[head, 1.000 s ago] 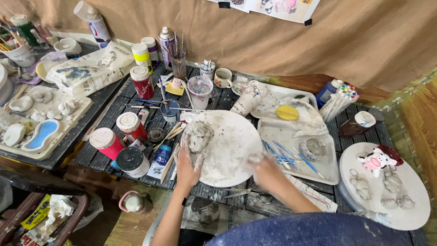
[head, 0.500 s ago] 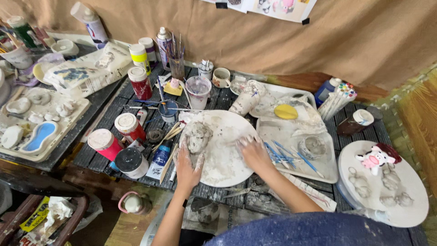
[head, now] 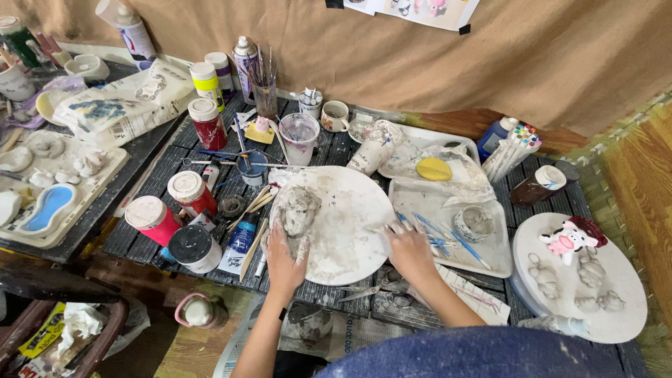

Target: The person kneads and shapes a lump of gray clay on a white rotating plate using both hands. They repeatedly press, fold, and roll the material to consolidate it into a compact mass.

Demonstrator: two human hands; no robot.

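- Left hand lies spread flat on the round white board; the grey clay lump sits just beyond its fingertips, long axis pointing away.
- Right hand, fingers spread, rests at the board's far edge, well apart from the lump.

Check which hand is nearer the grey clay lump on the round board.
Left. The left hand lies just below the clay lump, fingertips at its edge. The right hand rests at the round board's opposite, right rim, well clear of the lump.

brown paper wall | dark slatted table | wooden floor
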